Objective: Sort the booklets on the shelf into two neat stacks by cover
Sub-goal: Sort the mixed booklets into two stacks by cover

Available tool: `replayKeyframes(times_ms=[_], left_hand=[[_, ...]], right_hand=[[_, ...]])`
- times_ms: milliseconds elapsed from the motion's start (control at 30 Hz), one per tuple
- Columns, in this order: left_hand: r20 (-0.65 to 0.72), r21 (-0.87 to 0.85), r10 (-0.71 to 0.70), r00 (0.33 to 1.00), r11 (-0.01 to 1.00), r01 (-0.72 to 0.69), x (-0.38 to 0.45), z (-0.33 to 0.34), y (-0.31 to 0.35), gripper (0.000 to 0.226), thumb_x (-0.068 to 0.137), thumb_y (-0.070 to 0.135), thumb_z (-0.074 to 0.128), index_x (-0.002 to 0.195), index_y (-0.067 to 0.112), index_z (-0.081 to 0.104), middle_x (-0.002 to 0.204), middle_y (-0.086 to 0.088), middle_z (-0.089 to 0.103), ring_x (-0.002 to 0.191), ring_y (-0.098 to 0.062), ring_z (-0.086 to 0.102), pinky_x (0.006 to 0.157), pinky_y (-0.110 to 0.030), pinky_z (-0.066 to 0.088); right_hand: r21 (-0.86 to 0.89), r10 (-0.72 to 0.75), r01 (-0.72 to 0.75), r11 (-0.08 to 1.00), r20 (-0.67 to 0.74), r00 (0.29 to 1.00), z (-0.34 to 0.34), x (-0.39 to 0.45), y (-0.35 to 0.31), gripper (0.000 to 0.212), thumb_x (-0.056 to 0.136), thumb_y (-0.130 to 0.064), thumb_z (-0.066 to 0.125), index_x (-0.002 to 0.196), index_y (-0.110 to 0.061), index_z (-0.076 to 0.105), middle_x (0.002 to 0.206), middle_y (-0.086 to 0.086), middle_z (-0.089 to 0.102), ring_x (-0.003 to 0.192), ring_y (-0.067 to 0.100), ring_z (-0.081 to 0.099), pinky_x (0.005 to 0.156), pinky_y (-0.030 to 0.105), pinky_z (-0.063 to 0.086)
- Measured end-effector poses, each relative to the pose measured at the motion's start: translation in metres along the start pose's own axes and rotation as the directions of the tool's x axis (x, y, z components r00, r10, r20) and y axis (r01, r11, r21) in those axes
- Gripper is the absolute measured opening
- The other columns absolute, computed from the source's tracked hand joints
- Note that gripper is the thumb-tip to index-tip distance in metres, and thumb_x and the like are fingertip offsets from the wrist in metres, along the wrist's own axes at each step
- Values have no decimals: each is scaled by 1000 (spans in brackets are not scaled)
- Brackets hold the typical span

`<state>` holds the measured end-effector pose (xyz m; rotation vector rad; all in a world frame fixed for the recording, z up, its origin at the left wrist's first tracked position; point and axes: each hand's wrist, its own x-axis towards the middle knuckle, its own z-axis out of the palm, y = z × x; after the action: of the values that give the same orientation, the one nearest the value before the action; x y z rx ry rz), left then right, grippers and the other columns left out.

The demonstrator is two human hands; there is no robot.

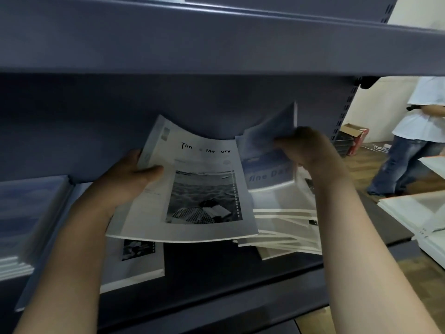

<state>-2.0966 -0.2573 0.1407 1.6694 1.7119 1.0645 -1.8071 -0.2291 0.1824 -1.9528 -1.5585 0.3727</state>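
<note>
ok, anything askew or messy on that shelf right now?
Yes. The white booklets under the right hand lie fanned out, edges splayed at different angles, not squared up. The blue stack at the left looks tidy. The white booklet gripped by the left hand bows.

Above the shelf point(216, 280), the left hand point(127, 179) grips a white photo-cover booklet point(192, 189) while the right hand point(305, 150) pinches a blue booklet point(267, 155) over a messy pile point(286, 227).
</note>
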Motion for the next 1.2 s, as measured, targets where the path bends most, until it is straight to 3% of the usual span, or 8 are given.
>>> replayKeyframes(times_ms=[133,333,467,600,700,833,1067,1200], left_hand=[[-86,-116,-49,995,993,39,-17,-26,-14,31,92,24,57,122,22,53,115,2,61,108,-18,56,97,-35,43],[-220,-121,-122,968,988,97,-40,-69,-46,17,92,19,55,109,21,56,99,-1,65,84,-13,57,69,-18,42],[-166,-180,-194,967,970,163,-55,-87,-66,25,92,19,57,116,13,60,109,-8,66,103,-25,61,91,-38,48],[-142,-160,-235,961,964,212,-61,-88,-86,25,89,25,62,113,21,61,106,-2,67,98,-18,62,87,-35,45],[-87,19,-230,969,972,232,-57,-81,-101,41,87,31,63,127,23,53,114,4,61,105,-19,57,88,-34,43],[-129,212,-255,958,937,278,-55,-71,-109,53,91,27,57,139,15,39,130,-10,56,114,-30,54,88,-35,42],[-210,487,-219,953,822,296,-53,-71,-110,53,93,31,53,137,8,36,123,-19,58,111,-36,56,87,-41,45],[-248,583,-217,944,745,324,-58,-72,-116,40,94,34,50,118,2,46,112,-21,61,106,-36,57,77,-40,42]], right_hand=[[24,-128,132,991,-108,986,8,-11,-42,32,88,-24,48,114,-9,59,121,20,60,111,39,55,79,32,40],[51,-229,229,972,-15,973,35,-38,-85,15,85,-25,52,76,-13,49,84,10,53,85,33,54,68,30,34],[5,-230,230,973,57,972,60,-53,-98,23,88,-27,52,105,-13,57,105,11,60,96,33,55,72,30,34],[-37,-230,235,971,100,968,77,-62,-104,17,90,-27,50,99,-14,55,108,9,59,98,31,54,74,29,34],[-48,-223,230,972,120,967,84,-68,-105,20,90,-25,49,103,-12,57,93,5,51,96,29,53,74,28,33],[-69,-208,219,973,131,969,89,-76,-108,11,90,-26,48,95,-16,50,87,2,45,82,22,43,69,28,32],[-114,-210,228,967,152,966,95,-85,-113,25,91,-25,48,112,-13,54,91,3,48,84,25,44,70,31,31],[-116,-208,232,966,188,960,98,-86,-117,21,91,-26,47,107,-15,54,93,4,52,85,26,48,69,30,33]])
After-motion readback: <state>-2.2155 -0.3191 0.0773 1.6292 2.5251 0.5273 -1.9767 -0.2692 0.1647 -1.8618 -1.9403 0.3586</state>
